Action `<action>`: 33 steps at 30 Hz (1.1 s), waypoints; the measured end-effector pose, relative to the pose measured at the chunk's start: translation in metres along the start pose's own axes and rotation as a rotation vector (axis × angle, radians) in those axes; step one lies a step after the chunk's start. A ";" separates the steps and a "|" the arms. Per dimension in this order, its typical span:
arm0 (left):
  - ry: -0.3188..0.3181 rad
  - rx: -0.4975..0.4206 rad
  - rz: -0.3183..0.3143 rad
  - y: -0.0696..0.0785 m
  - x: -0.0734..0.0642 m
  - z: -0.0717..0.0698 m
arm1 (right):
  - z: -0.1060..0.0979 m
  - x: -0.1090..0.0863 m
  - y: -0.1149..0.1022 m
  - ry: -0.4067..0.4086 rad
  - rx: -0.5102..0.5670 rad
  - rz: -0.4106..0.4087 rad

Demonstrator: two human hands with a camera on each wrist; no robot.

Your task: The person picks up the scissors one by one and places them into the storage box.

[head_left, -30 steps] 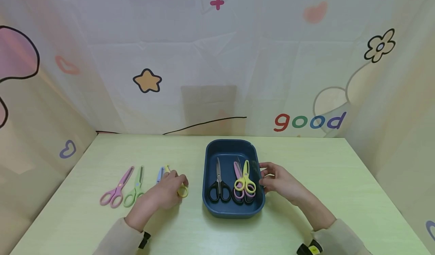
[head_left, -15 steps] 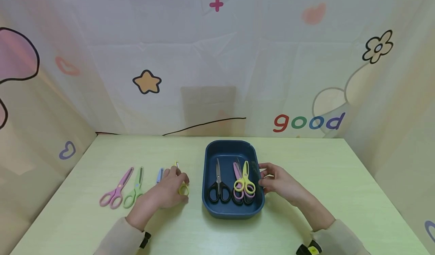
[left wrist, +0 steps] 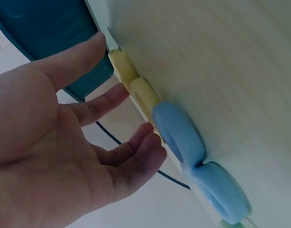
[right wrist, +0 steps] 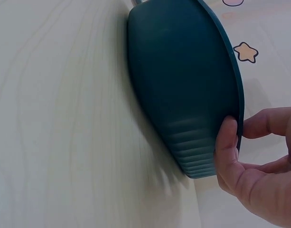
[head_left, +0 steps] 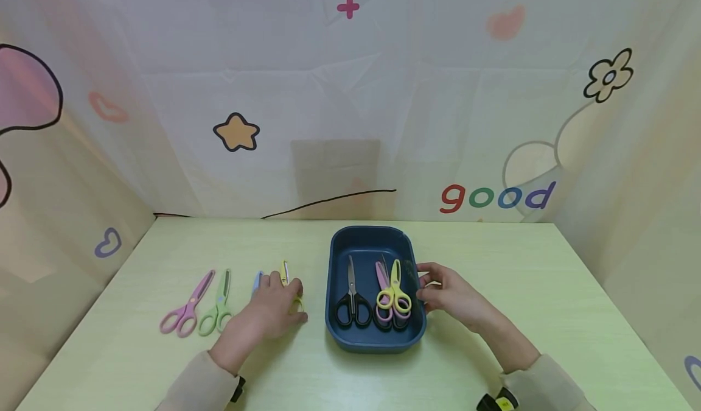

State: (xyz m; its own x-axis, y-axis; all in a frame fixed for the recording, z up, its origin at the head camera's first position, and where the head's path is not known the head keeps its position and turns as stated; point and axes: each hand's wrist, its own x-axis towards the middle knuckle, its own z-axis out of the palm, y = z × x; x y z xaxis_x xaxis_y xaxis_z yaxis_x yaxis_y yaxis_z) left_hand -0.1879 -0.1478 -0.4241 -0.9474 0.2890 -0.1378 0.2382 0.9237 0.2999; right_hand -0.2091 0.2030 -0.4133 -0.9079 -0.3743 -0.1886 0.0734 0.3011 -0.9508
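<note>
My left hand point(head_left: 276, 307) is low over yellow scissors point(head_left: 284, 272), its fingers loosely bent and apart. In the left wrist view the thumb and index fingertips lie right by the yellow handle loops point(left wrist: 144, 95), with a gap between thumb and fingers. Blue scissors point(head_left: 257, 280) lie just left of them, mostly hidden by the hand; their handles point(left wrist: 178, 130) show in the left wrist view. My right hand point(head_left: 451, 292) holds the right rim of a dark blue tray point(head_left: 375, 341), thumb against its outer wall point(right wrist: 183, 71).
Inside the tray are black-handled scissors point(head_left: 353, 304), and yellow scissors point(head_left: 394, 289) overlapping pink scissors point(head_left: 381, 271) and another black-handled pair. Pink scissors point(head_left: 188, 309) and green scissors point(head_left: 219, 307) lie at the table's left. A printed curtain point(head_left: 339, 94) hangs behind.
The yellow scissors under my left hand have shifted right and turned, so their blades point more straight away from me. The left hand's fingers have loosened from them. Right hand and tray are still.
</note>
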 end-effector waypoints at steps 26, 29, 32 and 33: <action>0.036 -0.097 -0.077 -0.001 0.004 -0.001 | 0.002 -0.001 -0.001 0.004 0.007 0.007; 0.068 -0.102 -0.073 -0.001 0.004 -0.002 | 0.002 -0.001 -0.003 0.005 0.004 0.006; 0.109 -0.115 -0.069 0.001 0.005 -0.003 | 0.003 -0.002 -0.003 0.005 -0.001 0.009; 0.128 -0.121 -0.065 0.002 0.005 -0.004 | 0.003 -0.002 -0.004 0.008 -0.002 0.011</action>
State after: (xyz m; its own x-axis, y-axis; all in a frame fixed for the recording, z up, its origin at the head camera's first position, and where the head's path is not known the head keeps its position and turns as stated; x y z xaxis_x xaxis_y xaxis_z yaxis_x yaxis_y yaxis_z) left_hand -0.1930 -0.1454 -0.4204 -0.9812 0.1886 -0.0419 0.1556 0.9002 0.4068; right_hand -0.2065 0.2003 -0.4102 -0.9102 -0.3645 -0.1969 0.0824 0.3065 -0.9483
